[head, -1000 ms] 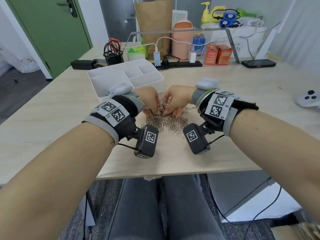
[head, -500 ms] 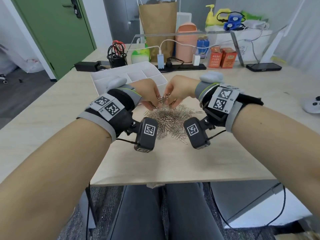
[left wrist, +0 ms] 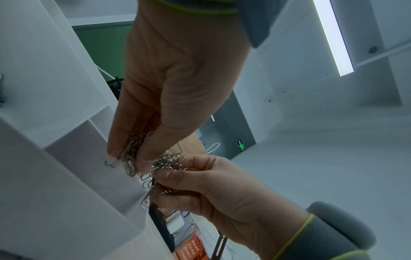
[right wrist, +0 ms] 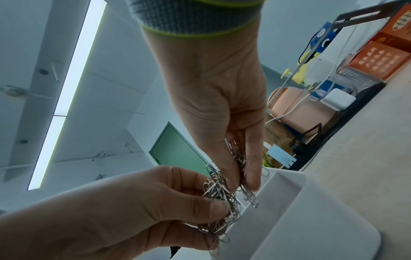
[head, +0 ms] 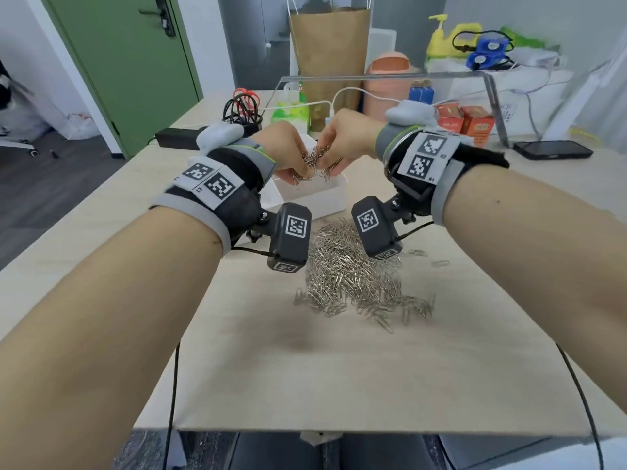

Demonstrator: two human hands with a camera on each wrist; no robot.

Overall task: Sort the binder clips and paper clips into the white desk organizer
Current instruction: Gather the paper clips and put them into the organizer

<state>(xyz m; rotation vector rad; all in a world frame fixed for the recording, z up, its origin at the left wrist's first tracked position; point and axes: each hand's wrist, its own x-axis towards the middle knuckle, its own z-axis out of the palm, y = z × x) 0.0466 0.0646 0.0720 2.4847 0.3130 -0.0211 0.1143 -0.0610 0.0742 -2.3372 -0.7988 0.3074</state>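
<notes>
While both hands pinch tangled silver wire paper clips point(head: 317, 161), they hover over the white plastic desk organizer point(head: 325, 198).
Left hand point(head: 285, 147) and right hand point(head: 346, 137) each clamp a bunch, fingertips nearly touching; a loose pile of clips point(head: 356, 276) lies on the pale wooden table point(head: 339, 368).

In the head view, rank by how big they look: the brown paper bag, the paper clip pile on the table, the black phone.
1. Paper clip pile
2. Brown paper bag, though it stands farther back, so this is unsure
3. Black phone
</notes>
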